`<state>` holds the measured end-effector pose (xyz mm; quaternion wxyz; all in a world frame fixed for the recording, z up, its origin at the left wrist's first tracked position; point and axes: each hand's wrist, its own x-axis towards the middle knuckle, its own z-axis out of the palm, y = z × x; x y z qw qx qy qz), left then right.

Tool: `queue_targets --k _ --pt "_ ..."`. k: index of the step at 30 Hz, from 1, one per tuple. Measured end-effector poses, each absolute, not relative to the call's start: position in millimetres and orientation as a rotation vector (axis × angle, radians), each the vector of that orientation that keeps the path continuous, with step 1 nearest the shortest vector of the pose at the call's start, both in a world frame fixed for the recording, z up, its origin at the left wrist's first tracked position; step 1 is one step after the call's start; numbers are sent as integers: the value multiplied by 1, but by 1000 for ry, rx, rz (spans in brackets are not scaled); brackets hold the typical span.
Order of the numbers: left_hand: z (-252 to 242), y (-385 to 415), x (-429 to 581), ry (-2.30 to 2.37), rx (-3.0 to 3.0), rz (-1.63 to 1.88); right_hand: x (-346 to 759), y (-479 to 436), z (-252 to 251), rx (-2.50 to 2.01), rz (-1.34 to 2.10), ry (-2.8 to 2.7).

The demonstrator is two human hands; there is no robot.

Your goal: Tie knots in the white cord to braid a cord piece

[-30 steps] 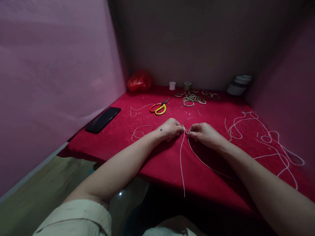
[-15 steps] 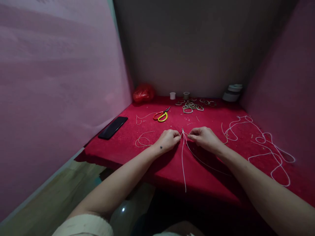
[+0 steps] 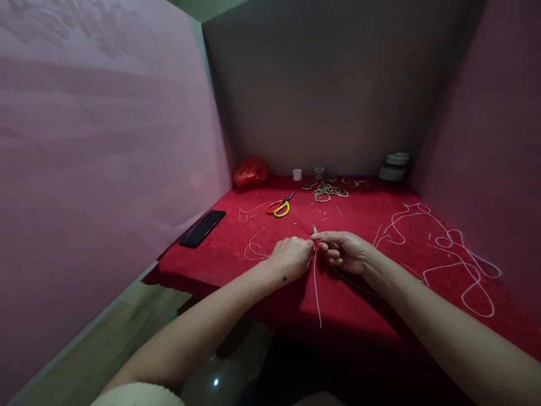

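A pale cord [image 3: 316, 293] is knotted at a small metal clasp [image 3: 314, 228], and its loose end trails down over the near table edge. Just left of the knot, my left hand [image 3: 293, 256] is closed, its fingertips gripping a strand of the cord. My right hand [image 3: 347, 251] reaches in from the other side and pinches the cord close to the knot; its lower fingers curl loosely. The fingertips of both hands meet and hide the crossing strands. Another thin strand runs under my right wrist.
Red-and-yellow scissors [image 3: 280, 206], a red plastic bag [image 3: 251, 171], two small cups and a pile of beaded bracelets [image 3: 329, 190] lie further back. A black phone [image 3: 202, 228] is at left. Tangled white cord [image 3: 464, 254] spreads at right; a lidded container [image 3: 394, 167] stands behind. Walls enclose three sides.
My hands have come together at the knot. The right hand has moved left and turned, its lower fingers now showing. The camera view has shifted slightly.
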<state>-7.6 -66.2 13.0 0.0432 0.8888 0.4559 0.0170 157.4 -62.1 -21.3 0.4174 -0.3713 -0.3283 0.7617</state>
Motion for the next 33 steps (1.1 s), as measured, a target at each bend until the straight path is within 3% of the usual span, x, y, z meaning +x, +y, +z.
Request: queue_targets --k 9,17,21,25,27,30,33 --pt "28 -40 -7 1114 2354 211 151 -69 -21 -1018 1653 -1187" --pt "75 -20 8 1046 2411 -165 140 -70 -24 -1206 1246 -1468" --pt "94 10 29 985 2801 -59 142 -70 -20 -1147 1434 -1230" --pt "86 25 36 1044 2978 767 149 -65 -18 -1025 1743 -836" --pt "77 20 30 1042 2899 958 151 -63 -18 -978 1838 -722" --pt "60 0 13 1177 2558 875 152 -62 -19 -932 1886 -655" --pt "40 -25 0 1130 1910 568 150 -62 -21 -852 1900 -551"
